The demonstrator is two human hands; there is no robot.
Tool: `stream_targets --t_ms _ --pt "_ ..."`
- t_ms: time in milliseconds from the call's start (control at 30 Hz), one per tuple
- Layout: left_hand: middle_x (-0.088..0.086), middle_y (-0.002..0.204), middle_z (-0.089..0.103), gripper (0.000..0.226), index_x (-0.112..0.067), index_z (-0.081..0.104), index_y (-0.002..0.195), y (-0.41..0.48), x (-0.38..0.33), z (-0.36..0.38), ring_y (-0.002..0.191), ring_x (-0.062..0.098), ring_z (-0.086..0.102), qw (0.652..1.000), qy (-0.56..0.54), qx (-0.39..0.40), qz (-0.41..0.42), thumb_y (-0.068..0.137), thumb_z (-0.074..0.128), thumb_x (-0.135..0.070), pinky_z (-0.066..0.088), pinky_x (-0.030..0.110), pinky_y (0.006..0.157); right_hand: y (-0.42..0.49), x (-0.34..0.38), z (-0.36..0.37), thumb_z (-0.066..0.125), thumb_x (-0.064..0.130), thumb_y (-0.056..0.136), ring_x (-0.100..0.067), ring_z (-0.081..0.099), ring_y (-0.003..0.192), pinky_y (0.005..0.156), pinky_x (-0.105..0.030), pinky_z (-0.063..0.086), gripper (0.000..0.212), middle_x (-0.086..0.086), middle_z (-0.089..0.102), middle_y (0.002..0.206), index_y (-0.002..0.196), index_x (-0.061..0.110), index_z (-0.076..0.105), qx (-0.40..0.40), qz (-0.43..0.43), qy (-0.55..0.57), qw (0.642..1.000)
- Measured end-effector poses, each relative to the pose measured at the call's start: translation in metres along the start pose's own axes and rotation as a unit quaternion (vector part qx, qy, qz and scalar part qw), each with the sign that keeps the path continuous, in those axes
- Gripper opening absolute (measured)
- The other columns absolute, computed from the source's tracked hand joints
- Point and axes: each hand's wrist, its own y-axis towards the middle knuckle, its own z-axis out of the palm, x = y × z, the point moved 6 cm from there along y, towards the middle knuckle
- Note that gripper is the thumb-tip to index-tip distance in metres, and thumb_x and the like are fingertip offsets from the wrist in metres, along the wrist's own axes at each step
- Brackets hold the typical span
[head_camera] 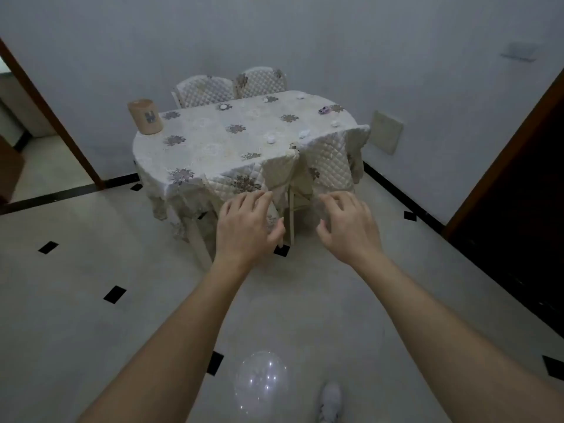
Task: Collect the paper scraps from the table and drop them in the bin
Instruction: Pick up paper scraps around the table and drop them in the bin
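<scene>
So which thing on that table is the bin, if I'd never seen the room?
Find the oval table under its flowered cloth, ringed by quilted chairs. Go to its far left corner: the bin is the tan upright cylinder standing there. Everything else on the cloth is a small flat white paper scrap; only this stands tall.

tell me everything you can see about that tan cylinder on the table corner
The tan cylindrical bin stands upright on the far left corner of the oval table with the floral tablecloth, close to its edge. Its wall looks like smooth card or wood, with a dark mark on the side facing the camera. Its top looks open, though the inside is hidden. Nothing but the tablecloth touches it; both hands are well away.
</scene>
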Motion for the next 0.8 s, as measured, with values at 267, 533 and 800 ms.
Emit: stream_targets --t_ms 267,533,800 --pt "-0.001 0.134 0.058 0.057 -0.021 0.054 0.134 0.069 -0.001 0.055 0.124 0.02 0.05 1.0 0.01 0.008 0.01 0.087 0.049 -0.052 0.039 0.04 0.102 0.057 -0.048 0.041 0.057 0.026 0.079 -0.024 0.054 0.106 0.09 -0.04 0.047 0.043 -0.006 0.06 0.112 0.12 0.015 0.059 -0.009 0.0 -0.006 1.0" --pt "0.002 0.131 0.06 0.058 -0.019 0.053 0.135 0.178 -0.013 0.114 0.12 0.023 0.052 0.999 0.025 0.025 -0.017 0.087 0.05 -0.053 0.042 0.045 0.102 0.165 -0.125 0.081 0.056 0.026 0.081 -0.025 0.055 0.107 0.093 -0.041 0.046 0.042 -0.007 0.06 0.114 0.121 0.015 0.058 0.009 -0.004 0.017 1.0" --pt "0.0 0.131 0.06 0.056 -0.022 0.051 0.135 0.255 -0.028 0.162 0.121 0.021 0.052 0.998 0.024 0.035 -0.037 0.087 0.049 -0.052 0.043 0.041 0.101 0.238 -0.195 0.118 0.055 0.027 0.081 -0.024 0.054 0.11 0.097 -0.044 0.046 0.04 -0.005 0.06 0.114 0.119 0.017 0.059 0.018 -0.002 0.038 0.999"
